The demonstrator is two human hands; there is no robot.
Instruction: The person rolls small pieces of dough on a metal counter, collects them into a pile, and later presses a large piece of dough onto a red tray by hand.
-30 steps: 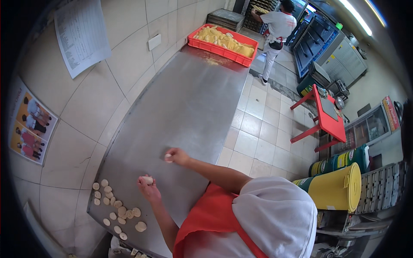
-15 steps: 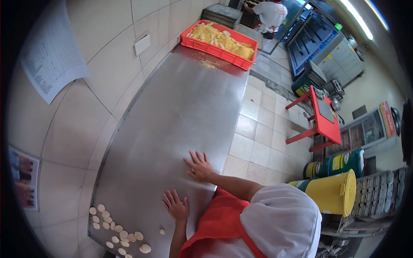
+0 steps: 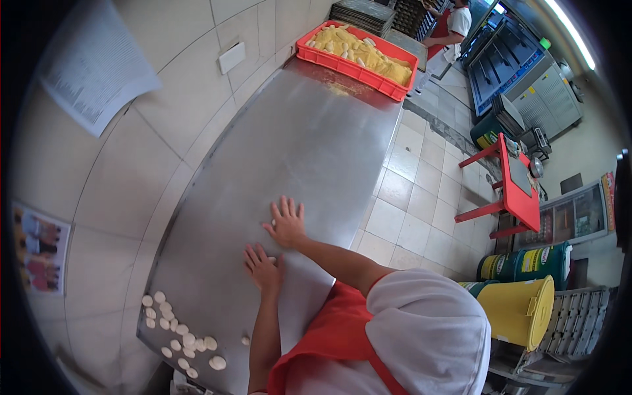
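My left hand (image 3: 264,268) lies palm down on the steel table (image 3: 243,164), its fingers spread. A bit of pale dough (image 3: 272,260) shows at its thumb side; the rest is hidden under the hand. Just beyond it, my right hand (image 3: 287,225) is also flat with fingers apart. A small pale spot shows by its thumb, possibly dough, too small to be sure. Several round dough pieces (image 3: 189,340) lie scattered at the near left corner of the table. One small dough ball (image 3: 245,340) sits apart from them, beside my left forearm.
A red plastic crate (image 3: 349,66) of yellow crumbs and dough pieces stands at the table's far end. Tiled wall (image 3: 158,125) borders the left side. To the right are a red table (image 3: 520,191) and yellow bin (image 3: 520,309). A co-worker (image 3: 451,33) stands beyond the crate.
Both my hands have slid up the table, toward the crate and slightly nearer the wall, and are closer together. The view has shifted a little. The co-worker has turned and moved.
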